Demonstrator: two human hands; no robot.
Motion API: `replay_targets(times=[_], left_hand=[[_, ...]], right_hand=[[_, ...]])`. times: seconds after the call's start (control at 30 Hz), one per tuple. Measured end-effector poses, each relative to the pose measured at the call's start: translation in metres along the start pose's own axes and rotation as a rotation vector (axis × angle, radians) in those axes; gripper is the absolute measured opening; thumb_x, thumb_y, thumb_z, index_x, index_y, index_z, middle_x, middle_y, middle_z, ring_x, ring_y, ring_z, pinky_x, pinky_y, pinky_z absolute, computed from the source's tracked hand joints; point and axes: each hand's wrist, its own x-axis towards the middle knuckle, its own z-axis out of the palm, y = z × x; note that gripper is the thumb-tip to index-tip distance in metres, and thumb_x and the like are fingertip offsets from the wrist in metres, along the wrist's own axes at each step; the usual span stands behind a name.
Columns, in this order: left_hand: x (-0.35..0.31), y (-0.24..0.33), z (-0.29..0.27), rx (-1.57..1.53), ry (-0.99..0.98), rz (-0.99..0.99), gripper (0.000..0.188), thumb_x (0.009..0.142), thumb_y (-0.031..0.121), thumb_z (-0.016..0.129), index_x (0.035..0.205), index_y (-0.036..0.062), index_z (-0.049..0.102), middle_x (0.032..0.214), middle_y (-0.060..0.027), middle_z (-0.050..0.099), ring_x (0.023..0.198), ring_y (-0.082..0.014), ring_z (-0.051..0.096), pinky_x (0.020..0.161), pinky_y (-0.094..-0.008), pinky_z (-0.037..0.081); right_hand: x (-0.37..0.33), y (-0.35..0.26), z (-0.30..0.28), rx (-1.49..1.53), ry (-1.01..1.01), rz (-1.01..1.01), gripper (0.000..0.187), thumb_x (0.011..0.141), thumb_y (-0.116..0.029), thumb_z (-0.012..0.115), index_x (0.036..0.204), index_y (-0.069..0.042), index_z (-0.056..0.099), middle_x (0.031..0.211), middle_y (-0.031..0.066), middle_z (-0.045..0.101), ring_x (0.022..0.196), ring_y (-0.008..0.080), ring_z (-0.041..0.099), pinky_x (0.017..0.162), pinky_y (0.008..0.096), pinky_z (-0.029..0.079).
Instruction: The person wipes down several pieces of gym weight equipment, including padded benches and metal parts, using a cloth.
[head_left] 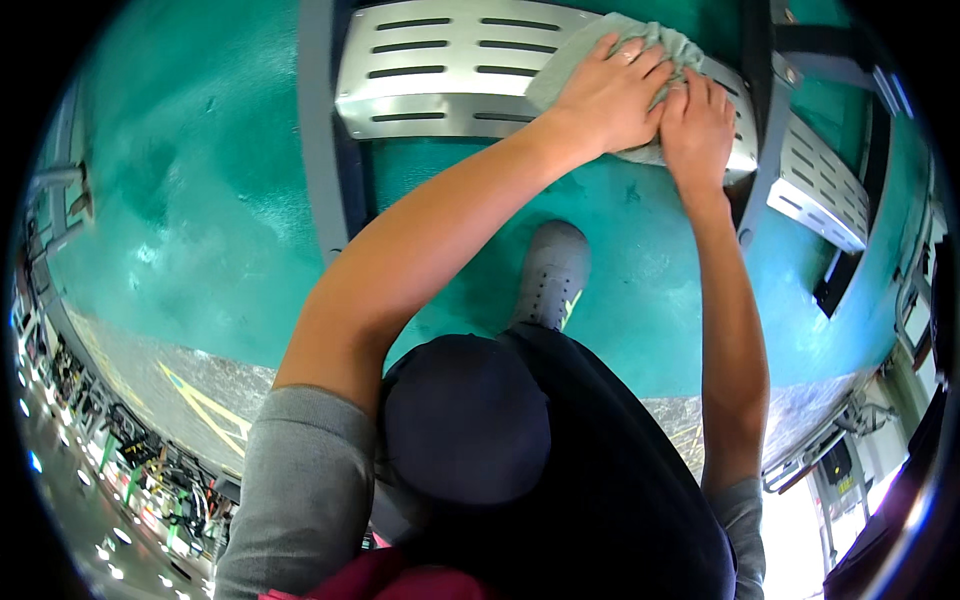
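Fingers (628, 54) of a worker's left hand (608, 98) lie slightly spread and bent over a pale gray-green cloth (565, 72), while those of the right hand (697, 128) sit close together along its right side. Whether either hand grips the fabric or only presses it cannot be told from this angle. The two hands are side by side, the left thumb area close to the right knuckles.

The cloth, bunched into folds beyond the fingertips, rests on the right part of a slotted metal plate (410, 65) (its lower lip bent downward and slotted too). The plate spans between a gray upright bar (320, 130) at left and a darker frame member (768, 130) at right. Beyond the latter, a second slotted plate (825, 180) stands at a slant.

Below the hands, a gray lace-up shoe (557, 268) is planted on a glossy green floor (190, 190), beneath a dark-clad knee (465, 420). Gray short sleeves (305, 480) frame the bare arms. At lower left, yellow lines (210, 405) mark a grayish stretch of ground (150, 370).
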Motion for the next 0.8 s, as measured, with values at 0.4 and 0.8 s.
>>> replay_targets(times=[0.4,0.8], left_hand=[[-0.16,-0.104,-0.161,0.221,0.028,-0.301,0.05,0.1,0.032,0.06,0.142,0.003,0.059,0.143,-0.0157,0.062,0.133,-0.038,0.057,0.115,-0.0516,0.042],[-0.049,0.036,-0.002,0.14,0.136,0.032,0.049,0.096,0.029,0.061,0.137,0.0015,0.065,0.142,-0.016,0.063,0.139,-0.0336,0.054,0.119,-0.0536,0.038]], right_hand=[[-0.034,-0.234,0.032,0.331,-0.041,-0.391,0.042,0.1,-0.033,0.063,0.136,-0.011,0.063,0.14,0.0128,0.06,0.134,0.0344,0.054,0.108,0.0576,0.043],[-0.062,-0.011,0.001,0.031,0.17,-0.167,0.042,0.103,-0.027,0.057,0.141,-0.009,0.061,0.143,0.0169,0.058,0.14,0.0398,0.051,0.121,0.0607,0.036]])
